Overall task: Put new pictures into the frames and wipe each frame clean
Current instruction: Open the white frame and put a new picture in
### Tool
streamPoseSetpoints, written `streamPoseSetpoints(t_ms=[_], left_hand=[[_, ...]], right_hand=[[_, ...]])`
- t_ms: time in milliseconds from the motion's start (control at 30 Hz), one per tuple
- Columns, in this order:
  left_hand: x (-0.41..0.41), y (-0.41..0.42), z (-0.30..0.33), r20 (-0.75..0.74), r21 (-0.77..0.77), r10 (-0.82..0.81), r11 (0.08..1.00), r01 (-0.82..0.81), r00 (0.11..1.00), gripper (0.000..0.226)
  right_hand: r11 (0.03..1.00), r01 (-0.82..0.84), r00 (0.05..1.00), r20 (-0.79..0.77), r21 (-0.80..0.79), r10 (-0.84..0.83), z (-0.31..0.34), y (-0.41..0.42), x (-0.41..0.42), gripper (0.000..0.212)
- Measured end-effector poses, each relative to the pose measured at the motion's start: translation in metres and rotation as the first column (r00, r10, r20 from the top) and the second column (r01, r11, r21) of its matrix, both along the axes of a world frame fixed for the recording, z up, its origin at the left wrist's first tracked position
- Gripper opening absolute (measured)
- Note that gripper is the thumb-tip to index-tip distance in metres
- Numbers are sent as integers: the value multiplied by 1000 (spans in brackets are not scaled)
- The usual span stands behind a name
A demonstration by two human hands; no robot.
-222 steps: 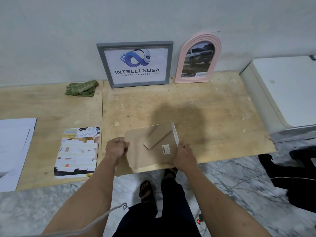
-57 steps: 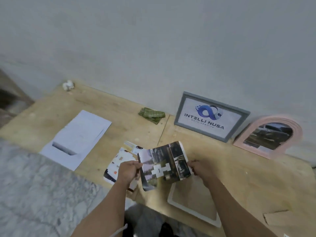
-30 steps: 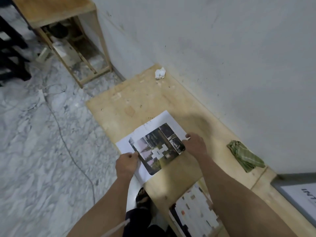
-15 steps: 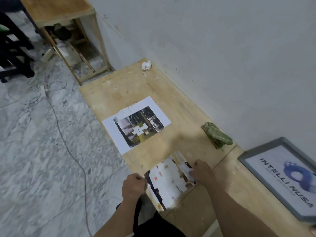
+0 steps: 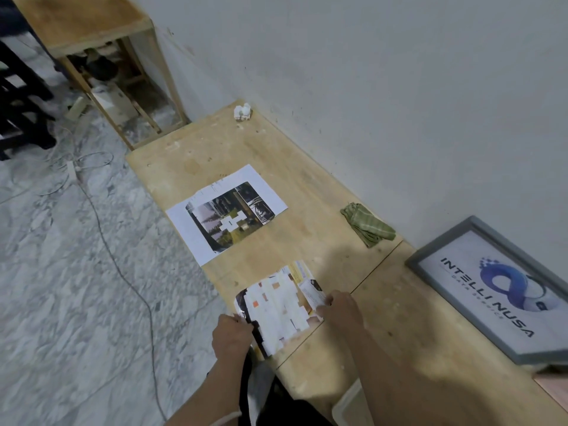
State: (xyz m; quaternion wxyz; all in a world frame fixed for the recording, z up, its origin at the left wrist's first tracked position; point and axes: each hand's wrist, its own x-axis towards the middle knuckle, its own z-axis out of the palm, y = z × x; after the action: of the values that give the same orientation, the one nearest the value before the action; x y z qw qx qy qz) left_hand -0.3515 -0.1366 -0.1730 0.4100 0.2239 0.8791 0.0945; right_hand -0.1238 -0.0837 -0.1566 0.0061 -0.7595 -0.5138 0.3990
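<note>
The person stands at a low wooden table [image 5: 307,192] set against a pale wall, with both hands on a printed picture [image 5: 278,305] at the table's near edge. This picture is mostly white patches over a dark border, and its near corner hangs past the edge of the table. The left hand [image 5: 232,335] has its fingers closed over that near corner, pinching the sheet. The right hand [image 5: 339,309] grips the picture's right side, fingers curled shut on the paper's edge.

Farther along the table lies a second picture [image 5: 232,215], dark with a white cross-shaped patch in its middle. It rests flat on a white sheet of paper [image 5: 184,224], which shows on all sides of it. Neither hand touches it.

A folded green cloth [image 5: 367,224] lies close to the wall, well apart from both pictures. To the right, a grey frame [image 5: 479,222] leans against the wall with a blue logo picture inside it. A small white crumpled lump [image 5: 242,112] sits at the far end of the table, beside the wall.

At the bottom of the view, the corner of a white frame [image 5: 350,404] sticks out from under the right forearm. A thin cable [image 5: 123,272] trails across the marble floor [image 5: 76,302] on the left.
</note>
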Motion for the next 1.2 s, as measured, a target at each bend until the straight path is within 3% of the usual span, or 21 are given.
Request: streamPoseSetpoints(t_ms=[67, 200, 300, 367, 433, 500, 567, 633, 700, 767, 833, 967, 1067, 1133, 1200], left_hand=[[-7, -4, -6, 9, -11, 26, 1000, -26, 1000, 28], [-13, -3, -1, 169, 20, 110, 993, -115, 980, 10], [-10, 0, -1, 317, -38, 154, 988, -150, 936, 30], [-7, -2, -3, 323, -53, 146, 989, -136, 935, 34], [-8, -7, -8, 220, -27, 49, 999, -44, 974, 27], [-11, -12, -9, 169, -4, 21, 1000, -21, 985, 15], [-13, -19, 2, 204, 62, 38, 997, -51, 978, 3], [-16, -22, 20, 295, 138, 89, 981, -134, 951, 9], [-21, -23, 35, 400, 163, 128, 964, -208, 908, 12], [-25, -23, 47, 463, 151, 129, 963, -222, 877, 3], [-29, -23, 54, 504, 138, 90, 973, -184, 859, 10], [-7, -16, 64, 560, 118, -68, 993, 2, 825, 14], [30, -9, 62, 514, 157, -200, 978, 138, 834, 7], [66, -9, 56, 524, 193, -304, 952, 236, 796, 6], [108, -15, 51, 546, 205, -438, 896, 393, 714, 9]], right_hand=[[1000, 8, 1000, -9, -1, -8, -1, 0, 1, 10], [1000, 26, 999, -22, 10, -26, 1, 1, 3, 3], [999, 30, 998, -54, -14, -31, 5, -1, 2, 9], [998, 22, 991, -129, -62, -29, 6, -6, 2, 22], [996, 0, 983, -180, -88, -16, 7, -13, 2, 32], [999, 16, 988, -153, -52, -24, 9, -19, 4, 25], [996, 84, 989, -120, 6, -82, 12, -24, 6, 17], [989, 150, 983, -110, 22, -146, 13, -25, 7, 10], [976, 216, 967, -138, -9, -215, 18, -27, 8, 19], [953, 302, 928, -216, -40, -303, 25, -31, 10, 29], [929, 359, 892, -262, -85, -369, 30, -37, 15, 33], [836, 532, 771, -328, -138, -545, 44, -60, 40, 19], [765, 627, 688, -354, -147, -633, 53, -97, 71, 12], [684, 701, 603, -344, -203, -720, 49, -134, 99, 23], [521, 824, 448, -307, -222, -840, 48, -180, 125, 20]])
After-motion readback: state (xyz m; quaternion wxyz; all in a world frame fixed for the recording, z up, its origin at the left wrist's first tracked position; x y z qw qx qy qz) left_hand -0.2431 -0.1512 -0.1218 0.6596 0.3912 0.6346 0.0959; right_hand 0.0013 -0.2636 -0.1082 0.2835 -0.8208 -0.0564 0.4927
